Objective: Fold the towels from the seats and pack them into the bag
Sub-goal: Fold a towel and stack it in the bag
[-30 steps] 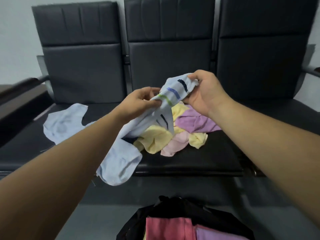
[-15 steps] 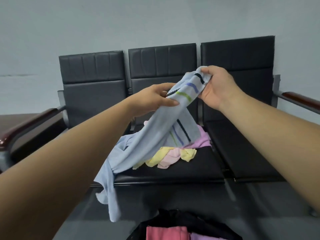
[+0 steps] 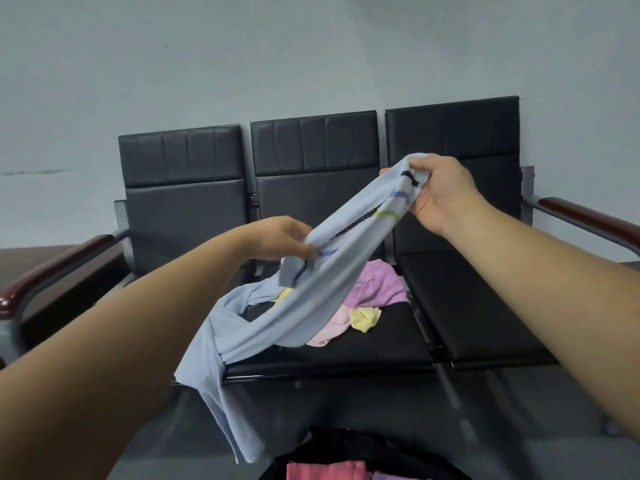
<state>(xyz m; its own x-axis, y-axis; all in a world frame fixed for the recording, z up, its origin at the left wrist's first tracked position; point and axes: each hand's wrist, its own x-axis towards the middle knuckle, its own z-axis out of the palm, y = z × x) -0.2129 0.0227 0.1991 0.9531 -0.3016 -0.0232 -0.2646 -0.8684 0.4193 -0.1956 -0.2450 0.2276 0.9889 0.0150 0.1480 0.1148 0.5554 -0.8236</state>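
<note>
A light blue towel [image 3: 311, 292] with black, blue and green stripes hangs twisted in the air between my hands. My right hand [image 3: 440, 192] grips its striped end up high. My left hand [image 3: 280, 240] pinches it lower and to the left; the rest droops past the seat edge. Purple [image 3: 377, 285], pink [image 3: 329, 327] and yellow [image 3: 365, 318] towels lie crumpled on the middle seat [image 3: 346, 355]. A black bag [image 3: 398, 455] sits at the bottom edge, with a folded red towel [image 3: 325, 472] and a purple one [image 3: 384, 476] inside.
Three joined black seats stand against a pale wall. Brown armrests flank them on the left [image 3: 52, 271] and on the right [image 3: 588, 220]. A grey floor [image 3: 519, 427] lies between the seats and the bag.
My hands have moved apart: the right went up and right with the striped end, the left slid down along the towel. The towel is stretched out longer; the view has tilted up.
</note>
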